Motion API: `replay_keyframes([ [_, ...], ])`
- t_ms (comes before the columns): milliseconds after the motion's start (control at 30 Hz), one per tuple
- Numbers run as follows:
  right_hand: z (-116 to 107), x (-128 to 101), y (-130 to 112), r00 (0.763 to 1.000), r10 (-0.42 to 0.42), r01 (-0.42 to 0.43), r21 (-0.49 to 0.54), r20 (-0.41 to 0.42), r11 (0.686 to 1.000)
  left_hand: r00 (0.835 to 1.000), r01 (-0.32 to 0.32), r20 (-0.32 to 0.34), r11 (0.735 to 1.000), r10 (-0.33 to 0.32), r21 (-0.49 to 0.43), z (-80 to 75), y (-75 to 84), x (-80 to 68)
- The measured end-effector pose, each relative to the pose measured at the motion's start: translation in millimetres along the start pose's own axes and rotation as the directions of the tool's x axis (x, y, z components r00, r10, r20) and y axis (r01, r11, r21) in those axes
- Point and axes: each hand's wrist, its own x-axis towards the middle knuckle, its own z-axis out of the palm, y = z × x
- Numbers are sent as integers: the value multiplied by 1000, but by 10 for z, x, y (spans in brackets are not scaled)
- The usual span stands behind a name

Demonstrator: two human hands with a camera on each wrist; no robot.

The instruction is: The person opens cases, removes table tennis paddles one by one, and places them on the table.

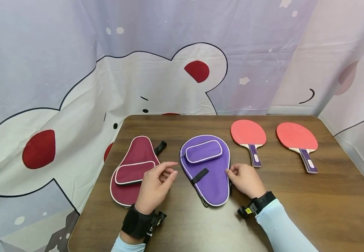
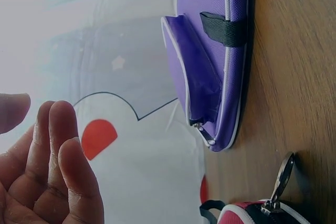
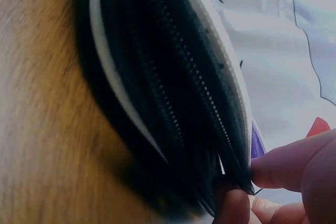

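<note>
1. Light-blue sleeves are covering both forearms nearest the head camera, and black wrist straps, each carrying a small device, are wrapping the wrists.
2. Left hand: it is hovering over the right-hand edge of the maroon table tennis paddle case, fingers relaxed, the thumb standing apart from them, and it is holding nothing.
3. Right hand: its thumb and fingers are pinching the right edge of the purple table tennis paddle case, near the zipper.
4. That purple case is lying on the counter between the two hands, its broad end pointing away from the person and its narrow end pointing toward them.
5. Along its right side the zipper is gaping, its two rows of teeth standing apart around a dark interior.
6. On its front, a white-piped pocket is sitting across the broad end, and a short black strap is crossing the left edge lower down.
7. To its left, the maroon case is lying the other way round, narrow end pointing away, with a black strap sticking out at its upper right.
8. Two red-faced table tennis paddles are resting to the right of the purple case, side by side and apart, their purple handles pointing toward the person.
9. Behind the counter, a cartoon-printed curtain is hanging in soft folds.
</note>
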Motion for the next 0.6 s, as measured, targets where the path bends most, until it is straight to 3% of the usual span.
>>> replay_keyframes([
  [433,73,13,73,996,67,-63,-76,51,995,1000,-1,-2,1000,1,11,-48,-15,-6],
  [600,74,5,64,996,89,-86,-126,16,988,1000,-8,13,999,7,42,-194,-83,-1],
])
